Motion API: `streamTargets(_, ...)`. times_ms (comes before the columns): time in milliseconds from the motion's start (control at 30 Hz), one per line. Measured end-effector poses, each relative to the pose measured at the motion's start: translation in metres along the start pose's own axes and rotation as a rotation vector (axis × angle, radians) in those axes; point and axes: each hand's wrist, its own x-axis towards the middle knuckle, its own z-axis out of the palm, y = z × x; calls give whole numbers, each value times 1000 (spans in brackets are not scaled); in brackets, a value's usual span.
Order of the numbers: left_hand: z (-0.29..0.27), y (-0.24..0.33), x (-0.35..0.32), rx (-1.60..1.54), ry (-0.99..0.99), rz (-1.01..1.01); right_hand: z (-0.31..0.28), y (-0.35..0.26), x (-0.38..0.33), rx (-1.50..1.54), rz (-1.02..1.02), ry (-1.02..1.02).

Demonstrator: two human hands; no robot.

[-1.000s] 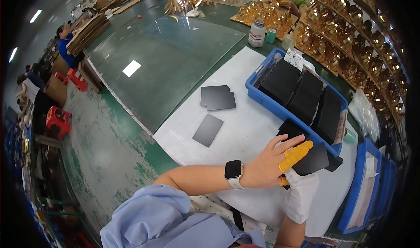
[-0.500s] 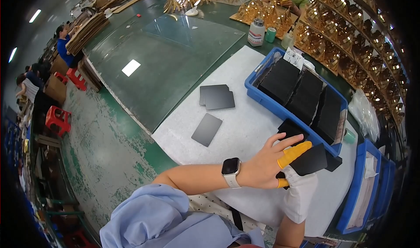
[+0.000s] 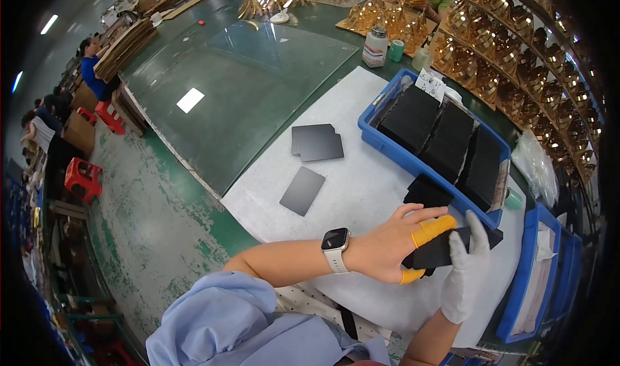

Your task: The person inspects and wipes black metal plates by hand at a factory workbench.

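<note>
Two hands at a small black stack over a white tabletop

The left hand, with yellow sleeves on thumb and forefinger and a watch at the wrist, has those two digits set apart, closed around a black stack. The stack is above the white tabletop, toward its near right corner. The right hand, in a white glove, has its fingers partly spread over the stack's right end; whether it grips cannot be told.

A blue crate of black blocks stands along the tabletop's right edge; black pieces lie just beside its near side. Near the left edge lie two overlapping grey cards and, apart from them, a single card. Beyond the far corner stands a white bottle.
</note>
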Motion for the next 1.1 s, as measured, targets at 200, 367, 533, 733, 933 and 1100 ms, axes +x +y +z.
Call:
streamTargets(200,0,-11,0,95,91,-57,-7,4,0,60,121,44)
streamTargets(367,-5,-10,1,119,51,-4,-17,8,2,-15,64,82)
streamTargets(533,-9,-10,1,74,71,15,-52,17,18,244,75,78)
streamTargets(733,-12,-8,1,92,-2,13,-22,-6,3,24,152,-136)
streamTargets(933,-6,-23,-4,200,195,-184,-11,-2,9,243,100,123)
streamTargets(1100,15,-2,-10,476,54,-65,9,-15,-1,-54,290,129)
